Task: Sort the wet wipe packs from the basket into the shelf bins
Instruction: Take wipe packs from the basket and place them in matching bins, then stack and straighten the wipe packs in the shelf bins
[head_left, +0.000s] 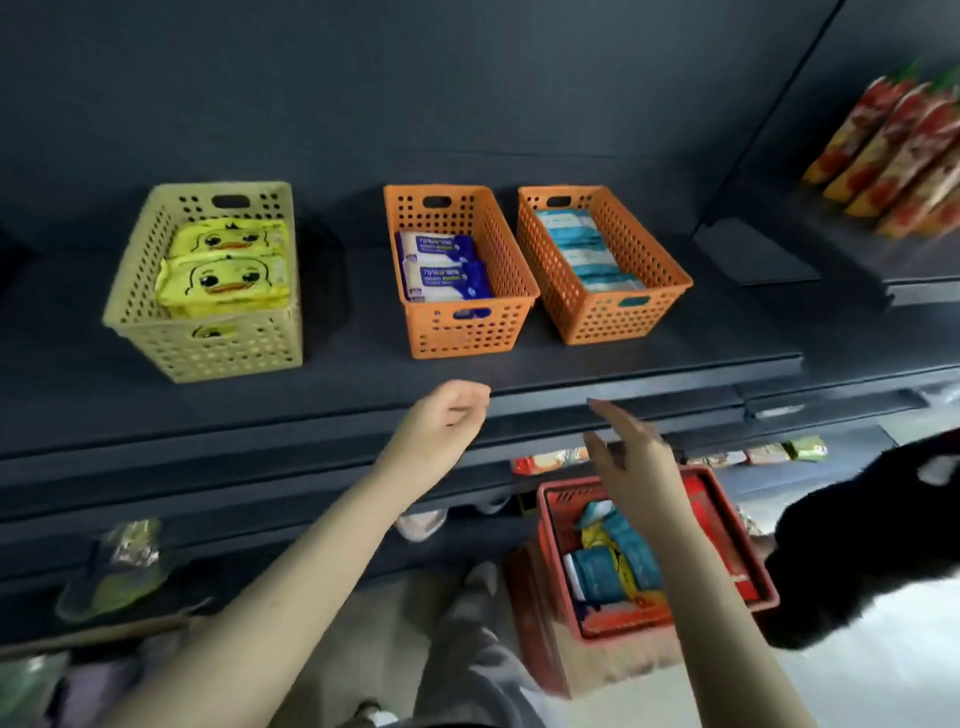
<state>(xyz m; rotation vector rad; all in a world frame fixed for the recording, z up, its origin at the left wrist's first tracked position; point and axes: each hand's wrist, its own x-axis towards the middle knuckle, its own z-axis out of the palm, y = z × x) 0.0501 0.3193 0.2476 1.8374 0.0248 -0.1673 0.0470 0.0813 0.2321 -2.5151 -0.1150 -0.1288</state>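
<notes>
Down at about five o'clock in the view, the red basket (649, 631) is sitting on the floor, with teal and yellow wet wipe packs (608, 571) lying jumbled inside it. Above it, the right hand (628, 457) is hovering with its fingers (605, 410) stretched nearly straight and slightly blurred, gripping nothing; the packs are lying at roughly six o'clock from those fingertips, not touching them. At nine o'clock from it, the left hand (447, 421) is hanging just before the shelf edge (623, 374), its fingers loosely curled and holding nothing. Farther back, three bins are standing on the shelf. At twelve o'clock from the left hand, an orange bin (457, 332) is holding blue-and-white packs (447, 270). At one o'clock, a second orange bin (623, 317) is holding teal packs (587, 244). At ten o'clock, well apart, a yellow bin (202, 353) is holding duck-faced packs (223, 280).
</notes>
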